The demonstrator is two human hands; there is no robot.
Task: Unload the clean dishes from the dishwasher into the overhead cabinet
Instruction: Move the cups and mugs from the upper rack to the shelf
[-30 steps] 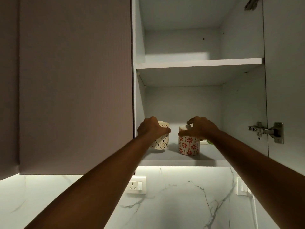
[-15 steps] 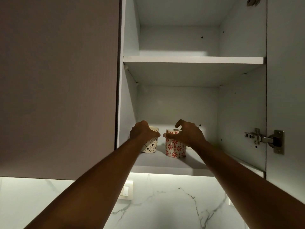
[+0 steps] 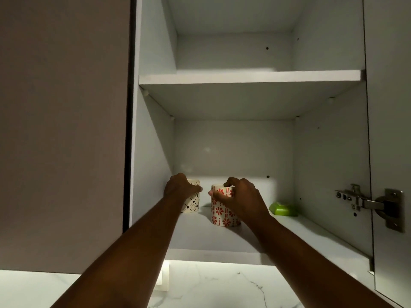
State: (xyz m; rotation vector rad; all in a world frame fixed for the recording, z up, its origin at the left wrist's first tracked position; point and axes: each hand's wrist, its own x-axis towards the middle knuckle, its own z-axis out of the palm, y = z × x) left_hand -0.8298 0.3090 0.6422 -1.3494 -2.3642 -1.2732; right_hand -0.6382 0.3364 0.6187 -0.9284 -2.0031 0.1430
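No text, label, brand, number or sign can be read anywhere here.

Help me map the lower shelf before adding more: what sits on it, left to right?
black-patterned cup held by the left hand → red-flowered cup held by the right hand → green object

On the bottom shelf (image 3: 200,238) of the open cabinet, my left hand (image 3: 181,188) grips the black-patterned cup (image 3: 191,204) at the shelf's left end, my right hand (image 3: 243,200) holds the red-flowered cup (image 3: 219,210) beside it, and a green object (image 3: 282,209) lies towards the shelf's right.
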